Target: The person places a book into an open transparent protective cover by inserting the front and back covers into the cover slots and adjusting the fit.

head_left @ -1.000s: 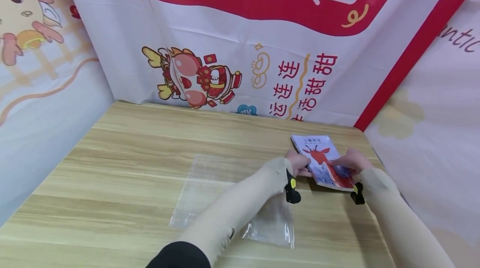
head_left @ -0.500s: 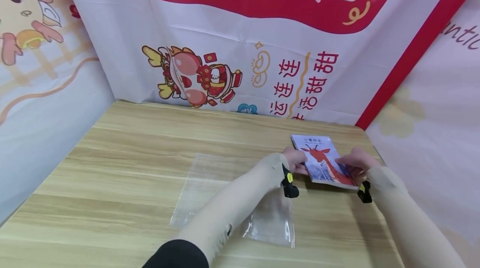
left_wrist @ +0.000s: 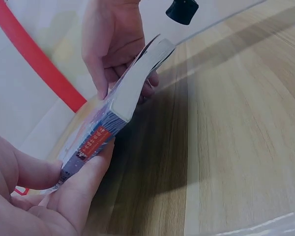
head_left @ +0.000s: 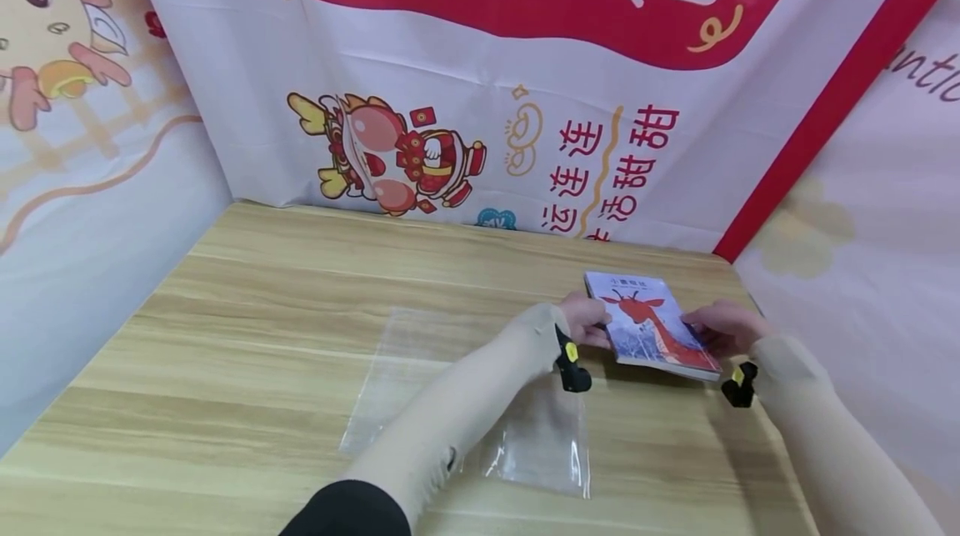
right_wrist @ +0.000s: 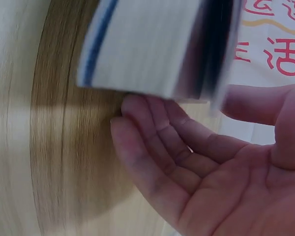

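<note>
A paperback book (head_left: 647, 323) with a red deer on its pale blue cover is held tilted above the table, near its back right. My left hand (head_left: 587, 319) pinches the spine side, thumb on the cover and fingers beneath; the left wrist view shows this grip on the spine (left_wrist: 91, 142) closely. At the opposite side, my right hand (head_left: 726, 328) holds the page edge, its thumb at the cover and fingers curled under. In the right wrist view the page block (right_wrist: 142, 46) lies between that thumb and the fingers, with the cover slightly apart from the pages.
A clear plastic bag (head_left: 536, 453) lies flat on the wooden table (head_left: 247, 336), partly hidden under my left forearm. Printed cloths (head_left: 450, 61) hang along the table's back and sides. The table's right edge runs close by my right arm.
My right hand has drawn back to the right, its thumb sliding from the cover's middle to its edge. My left hand has shifted slightly left along with its grip. The book has barely moved.
</note>
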The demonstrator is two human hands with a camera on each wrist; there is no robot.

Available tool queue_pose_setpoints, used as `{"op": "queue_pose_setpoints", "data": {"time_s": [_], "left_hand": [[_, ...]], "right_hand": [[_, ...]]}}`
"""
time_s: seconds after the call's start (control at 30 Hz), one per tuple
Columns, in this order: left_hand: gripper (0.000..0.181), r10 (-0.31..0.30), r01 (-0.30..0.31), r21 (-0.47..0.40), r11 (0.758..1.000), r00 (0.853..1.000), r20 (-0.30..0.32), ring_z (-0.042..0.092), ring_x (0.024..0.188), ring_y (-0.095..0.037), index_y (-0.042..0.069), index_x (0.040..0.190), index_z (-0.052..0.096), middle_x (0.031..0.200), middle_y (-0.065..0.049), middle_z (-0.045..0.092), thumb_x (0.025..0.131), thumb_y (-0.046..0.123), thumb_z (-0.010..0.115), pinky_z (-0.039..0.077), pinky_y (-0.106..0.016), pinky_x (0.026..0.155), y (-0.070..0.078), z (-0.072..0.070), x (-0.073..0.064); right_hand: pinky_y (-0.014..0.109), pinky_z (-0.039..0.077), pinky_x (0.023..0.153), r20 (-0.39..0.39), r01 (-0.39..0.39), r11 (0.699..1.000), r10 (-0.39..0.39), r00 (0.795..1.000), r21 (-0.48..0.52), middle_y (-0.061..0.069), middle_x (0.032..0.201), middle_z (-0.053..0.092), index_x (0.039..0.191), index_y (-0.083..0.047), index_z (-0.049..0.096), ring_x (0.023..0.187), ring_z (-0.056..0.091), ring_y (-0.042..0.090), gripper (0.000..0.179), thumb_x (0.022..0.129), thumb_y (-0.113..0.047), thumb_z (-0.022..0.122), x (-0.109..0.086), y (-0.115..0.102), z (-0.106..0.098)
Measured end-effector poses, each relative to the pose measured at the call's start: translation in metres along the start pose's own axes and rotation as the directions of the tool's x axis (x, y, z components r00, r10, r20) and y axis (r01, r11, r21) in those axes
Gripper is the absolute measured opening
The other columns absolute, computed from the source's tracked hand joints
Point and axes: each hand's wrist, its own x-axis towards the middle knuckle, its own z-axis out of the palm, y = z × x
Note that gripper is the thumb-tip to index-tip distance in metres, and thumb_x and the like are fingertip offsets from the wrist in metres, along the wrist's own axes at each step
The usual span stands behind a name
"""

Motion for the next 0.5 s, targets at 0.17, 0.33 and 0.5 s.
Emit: {"op": "queue_pose_setpoints", "data": {"time_s": [0.17, 0.33, 0.5], "left_hand": [[0.011, -0.009, 0.008, 0.01, 1.0, 0.999, 0.039, 0.062, 0.069, -0.028, -0.001, 0.089, 0.05, 0.073, -0.013, 0.055, 0.09, -0.011, 0.056, 0.058, -0.044, 0.079, -0.001, -0.004, 0.002], [0.009, -0.031, 0.03, 0.02, 0.999, 0.999, 0.041, 0.068, 0.077, -0.031, -0.002, 0.089, 0.052, 0.073, -0.014, 0.059, 0.09, -0.01, 0.057, 0.059, -0.042, 0.077, 0.0, -0.006, 0.001], [0.008, -0.037, 0.037, 0.018, 0.999, 0.998, 0.041, 0.068, 0.094, -0.038, -0.004, 0.092, 0.053, 0.075, -0.016, 0.06, 0.091, -0.011, 0.056, 0.059, -0.043, 0.077, -0.001, -0.006, 0.001]], "right_hand": [[0.037, 0.058, 0.075, 0.01, -0.011, 0.995, 0.011, 1.0, 0.097, 0.011, 0.086, 0.065, 0.106, 0.008, 0.057, 0.074, 0.063, 0.022, 0.032, 0.101, -0.023, 0.051, 0.002, -0.001, 0.0], [0.037, 0.058, 0.075, 0.029, -0.024, 0.986, 0.02, 0.999, 0.164, 0.01, 0.085, 0.064, 0.106, 0.008, 0.056, 0.075, 0.062, 0.021, 0.029, 0.101, -0.02, 0.05, 0.006, 0.0, 0.001], [0.037, 0.057, 0.078, 0.054, -0.052, 0.975, 0.042, 0.998, 0.216, 0.011, 0.089, 0.062, 0.111, 0.01, 0.052, 0.079, 0.061, 0.021, 0.03, 0.101, -0.018, 0.05, 0.011, 0.001, 0.003]]}}
